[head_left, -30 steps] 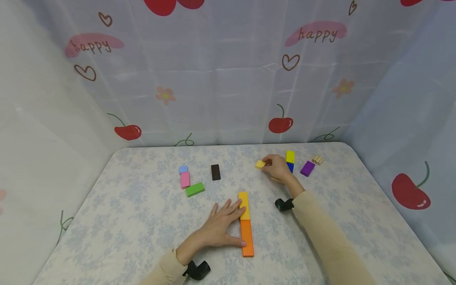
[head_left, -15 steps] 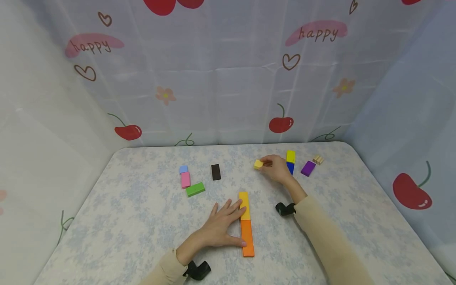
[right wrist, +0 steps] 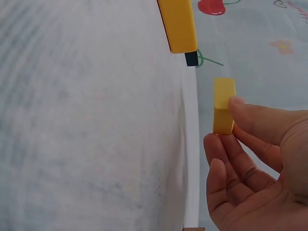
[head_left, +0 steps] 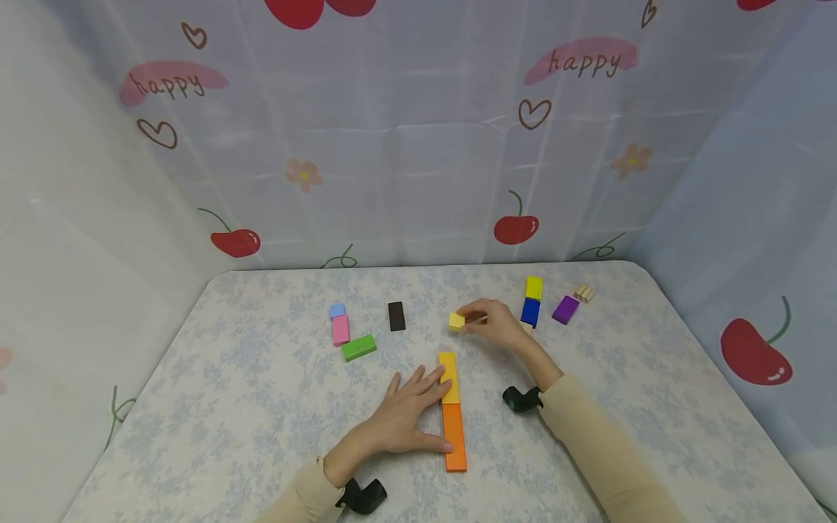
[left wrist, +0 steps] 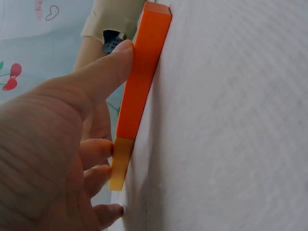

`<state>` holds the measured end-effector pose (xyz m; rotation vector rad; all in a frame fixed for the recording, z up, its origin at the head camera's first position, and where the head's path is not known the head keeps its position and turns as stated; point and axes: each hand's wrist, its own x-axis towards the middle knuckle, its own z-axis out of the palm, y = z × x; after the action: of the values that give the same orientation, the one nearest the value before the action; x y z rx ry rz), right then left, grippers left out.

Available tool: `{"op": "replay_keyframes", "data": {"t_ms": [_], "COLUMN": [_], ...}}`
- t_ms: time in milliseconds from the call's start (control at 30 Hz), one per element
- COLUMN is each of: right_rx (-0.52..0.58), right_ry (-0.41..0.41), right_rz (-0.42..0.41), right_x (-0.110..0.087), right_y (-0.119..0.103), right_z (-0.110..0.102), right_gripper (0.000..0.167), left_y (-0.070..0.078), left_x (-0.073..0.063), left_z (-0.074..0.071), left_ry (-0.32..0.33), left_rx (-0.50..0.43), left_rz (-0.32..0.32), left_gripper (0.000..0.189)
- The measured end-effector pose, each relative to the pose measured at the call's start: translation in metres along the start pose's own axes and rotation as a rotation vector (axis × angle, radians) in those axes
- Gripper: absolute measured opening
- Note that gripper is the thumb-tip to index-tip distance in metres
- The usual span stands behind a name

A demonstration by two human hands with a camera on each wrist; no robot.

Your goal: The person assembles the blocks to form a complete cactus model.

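Observation:
My left hand point(head_left: 402, 418) lies spread on two long blocks placed end to end, the thumb on the orange block point(head_left: 454, 428) and fingertips on the amber-yellow block point(head_left: 449, 361). From the left wrist view, the thumb presses the side of the orange block and two fingers touch the yellow one. Beyond their far end, my right hand point(head_left: 495, 325) pinches a small yellow block point(head_left: 456, 322) between thumb and fingers. In the right wrist view that block point(right wrist: 224, 94) appears raised off the table, its other fingers curled below.
A dark brown block point(head_left: 396, 316) lies at the back. Left of it are light blue point(head_left: 336, 311), pink point(head_left: 341, 330) and green point(head_left: 359, 347) blocks. Rightward lie yellow point(head_left: 533, 288), blue point(head_left: 530, 313), purple point(head_left: 565, 309) and ribbed beige point(head_left: 584, 293) pieces; a pale block point(head_left: 526, 327) is partly hidden.
My right hand has carried the small yellow block leftward and nearer to the long blocks, uncovering more of the blue block. The left hand and its two blocks have stayed still.

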<state>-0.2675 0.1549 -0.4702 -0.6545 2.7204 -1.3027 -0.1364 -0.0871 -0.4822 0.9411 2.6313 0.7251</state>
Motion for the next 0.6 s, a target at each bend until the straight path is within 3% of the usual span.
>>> {"op": "replay_keyframes", "data": {"t_ms": [333, 600], "right_rx": [0.041, 0.069], "right_ry": [-0.143, -0.192], "right_rz": [-0.045, -0.036], "right_x": [-0.0044, -0.0058], "right_y": [-0.0044, -0.0042], "right_z": [0.0064, 0.0101], "right_gripper": [0.028, 0.028], "left_y": [0.0003, 0.0004], "left_x": [0.0001, 0.0002], "left_z": [-0.0001, -0.0002], "left_ry": [0.002, 0.0], "left_rx": [0.009, 0.006], "left_rz": [-0.002, -0.005], "left_gripper": [0.094, 0.094]}}
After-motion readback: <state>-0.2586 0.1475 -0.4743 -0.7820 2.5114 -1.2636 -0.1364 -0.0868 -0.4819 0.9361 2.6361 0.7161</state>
